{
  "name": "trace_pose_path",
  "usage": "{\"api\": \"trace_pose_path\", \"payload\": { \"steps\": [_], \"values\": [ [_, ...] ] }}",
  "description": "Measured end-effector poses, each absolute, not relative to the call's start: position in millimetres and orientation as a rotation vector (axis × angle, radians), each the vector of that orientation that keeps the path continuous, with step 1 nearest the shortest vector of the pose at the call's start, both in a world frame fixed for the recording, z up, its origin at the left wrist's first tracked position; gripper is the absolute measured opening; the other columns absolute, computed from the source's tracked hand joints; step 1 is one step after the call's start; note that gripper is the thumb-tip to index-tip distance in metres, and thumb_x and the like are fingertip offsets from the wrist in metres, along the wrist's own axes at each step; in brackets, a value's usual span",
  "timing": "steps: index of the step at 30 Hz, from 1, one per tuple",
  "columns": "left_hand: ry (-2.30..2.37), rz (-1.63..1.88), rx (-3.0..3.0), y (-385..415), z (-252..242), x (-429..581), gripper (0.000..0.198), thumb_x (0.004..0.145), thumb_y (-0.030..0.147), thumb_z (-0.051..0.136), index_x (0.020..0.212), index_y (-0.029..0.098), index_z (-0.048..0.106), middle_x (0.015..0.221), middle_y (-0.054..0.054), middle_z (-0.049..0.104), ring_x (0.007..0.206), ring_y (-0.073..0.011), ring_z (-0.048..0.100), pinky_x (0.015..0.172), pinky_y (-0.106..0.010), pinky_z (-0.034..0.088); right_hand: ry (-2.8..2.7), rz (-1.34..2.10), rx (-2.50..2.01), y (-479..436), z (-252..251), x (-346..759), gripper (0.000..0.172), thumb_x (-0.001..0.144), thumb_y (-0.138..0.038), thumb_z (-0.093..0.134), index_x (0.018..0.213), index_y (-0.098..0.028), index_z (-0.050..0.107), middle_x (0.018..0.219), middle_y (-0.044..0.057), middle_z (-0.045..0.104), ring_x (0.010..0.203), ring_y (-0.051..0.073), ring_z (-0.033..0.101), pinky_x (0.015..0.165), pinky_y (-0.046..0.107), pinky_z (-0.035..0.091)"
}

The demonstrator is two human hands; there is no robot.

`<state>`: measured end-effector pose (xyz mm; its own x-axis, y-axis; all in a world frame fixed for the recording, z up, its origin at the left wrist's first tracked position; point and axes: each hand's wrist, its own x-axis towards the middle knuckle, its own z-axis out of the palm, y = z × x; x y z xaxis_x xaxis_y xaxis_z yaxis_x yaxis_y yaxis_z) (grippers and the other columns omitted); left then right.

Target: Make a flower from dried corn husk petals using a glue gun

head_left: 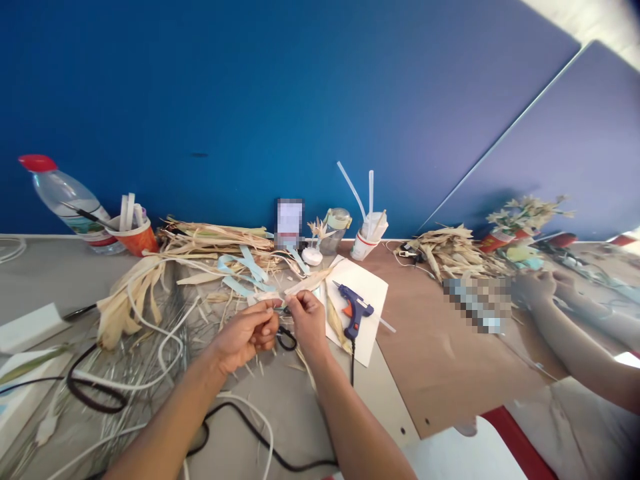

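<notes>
Pinching fingers, right hand (309,321): drawn together at the lower end of a pale husk strip (312,281).
Left hand (245,337): thumb and index finger held narrow, tips just beside those of the right hand, remaining fingers curled; whether they grip anything is too small to tell.
Pale husk strip: at the right hand's fingertips, slanting up and rightward toward the white board (369,283).
Glue gun (356,308): one, dark blue with orange trigger, lying on the white board to the right of the hands; nozzle to the upper left, translucent stick projecting from the rear.
Ribbon (241,267): light blue, looped, beyond the left hand.
White round object (312,257): one, beyond the hands, a dried flower (319,231) just behind it.
Clear container (337,233): one, beside the dried flower.
Phone (289,221): upright, near the blue partition (225,100), screen partly pixelated.
Paper cup (363,248): white and red, holding two translucent sticks among other items.
Husk bundle (220,237): dry, heaped along the partition's foot.
Wires (143,393): thin, silvery, spread over the table (296,410) at left, crossed by a white cable (165,350).
Orange cup (137,240): filled with white items, beside a red-capped bottle (75,200) that appears tilted.
Brown surface (407,333): at right, husk pile (460,252) on its far side.
Co-worker's arm (563,337): far right, reaching over.
</notes>
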<state>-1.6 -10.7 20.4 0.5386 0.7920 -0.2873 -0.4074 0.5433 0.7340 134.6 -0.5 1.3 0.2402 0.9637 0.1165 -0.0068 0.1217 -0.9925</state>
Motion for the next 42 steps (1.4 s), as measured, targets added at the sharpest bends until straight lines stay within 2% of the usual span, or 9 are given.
{"api": "trace_pose_path", "payload": {
  "steps": [6,34,38,42],
  "values": [
    [0.656,0.786,0.648,-10.2,13.6,0.4,0.009,0.083,0.020,0.054,0.091,0.015,0.053,0.051,0.007,0.041,0.037,-0.0025,0.021,0.040,-0.016,0.022,-1.101,0.948,-1.229,-4.6,6.0,130.2,0.021,0.073,-0.030,0.055,0.057,-0.018,0.048,0.055,-0.005,0.048,0.055,0.011,0.042,0.056,0.023,0.036],
    [0.795,0.772,0.774,-10.9,12.4,3.4,0.028,0.075,0.038,0.065,0.080,0.018,0.045,0.051,0.009,0.038,0.040,-0.0031,0.023,0.041,-0.016,0.017,-1.031,1.076,-1.191,-6.1,4.2,125.7,0.015,0.069,-0.026,0.058,0.058,-0.018,0.054,0.056,-0.004,0.052,0.055,0.011,0.045,0.058,0.023,0.037],
    [0.890,0.809,0.841,-10.4,12.7,6.5,0.030,0.072,0.040,0.066,0.075,0.018,0.045,0.049,0.008,0.040,0.041,-0.0045,0.026,0.041,-0.017,0.017,-1.025,1.101,-1.192,-5.3,3.8,126.7,0.017,0.069,-0.026,0.060,0.056,-0.017,0.053,0.054,-0.005,0.050,0.053,0.010,0.043,0.055,0.023,0.036],
    [0.915,0.834,0.889,-9.6,10.2,7.7,0.030,0.072,0.040,0.066,0.071,0.018,0.044,0.050,0.007,0.044,0.042,-0.0052,0.028,0.042,-0.018,0.018,-1.022,1.160,-1.176,-3.4,5.6,130.9,0.025,0.070,-0.030,0.060,0.051,-0.018,0.049,0.045,-0.007,0.041,0.045,0.008,0.035,0.047,0.022,0.030]
  ]
}}
